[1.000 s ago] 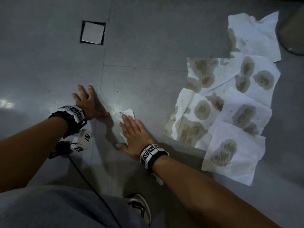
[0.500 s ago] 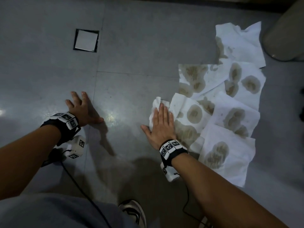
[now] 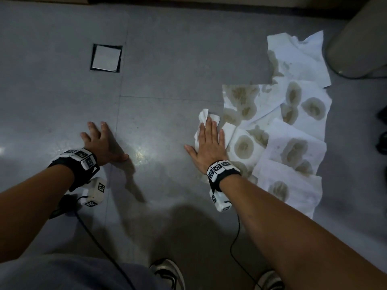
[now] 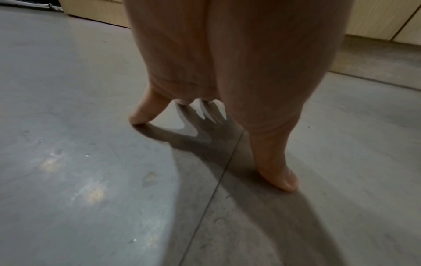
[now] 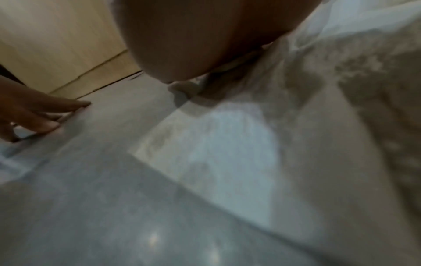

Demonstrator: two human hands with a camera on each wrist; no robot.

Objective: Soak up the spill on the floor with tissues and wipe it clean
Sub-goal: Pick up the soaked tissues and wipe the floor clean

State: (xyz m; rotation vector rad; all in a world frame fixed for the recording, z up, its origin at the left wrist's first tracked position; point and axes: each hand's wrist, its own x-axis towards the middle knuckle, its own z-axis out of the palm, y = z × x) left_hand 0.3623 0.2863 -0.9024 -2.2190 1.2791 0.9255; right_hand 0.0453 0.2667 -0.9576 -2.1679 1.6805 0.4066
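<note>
Several white tissues (image 3: pixel 293 126) lie spread on the grey floor (image 3: pixel 163 80) at the right, blotched with brown wet stains. My right hand (image 3: pixel 209 141) lies flat with straight fingers on a crumpled white tissue (image 3: pixel 204 118) at the left edge of that patch. My left hand (image 3: pixel 102 141) rests spread on bare floor to the left, fingertips and thumb touching the tile, holding nothing. In the left wrist view the thumb (image 4: pixel 280 178) and a fingertip (image 4: pixel 141 117) press the floor. The right wrist view is blurred and shows stained tissue (image 5: pixel 341 90) under my palm.
A square floor hatch (image 3: pixel 106 57) sits at the upper left. A rounded beige bin base (image 3: pixel 356 38) stands at the upper right beside the tissues. Pale wooden cabinet fronts (image 4: pixel 382 16) run along the far wall. My shoes (image 3: pixel 167 273) and wrist cables are near the bottom.
My right hand has slid the crumpled tissue rightward across the floor, from beside the left hand to the edge of the stained tissues. The left hand stayed planted.
</note>
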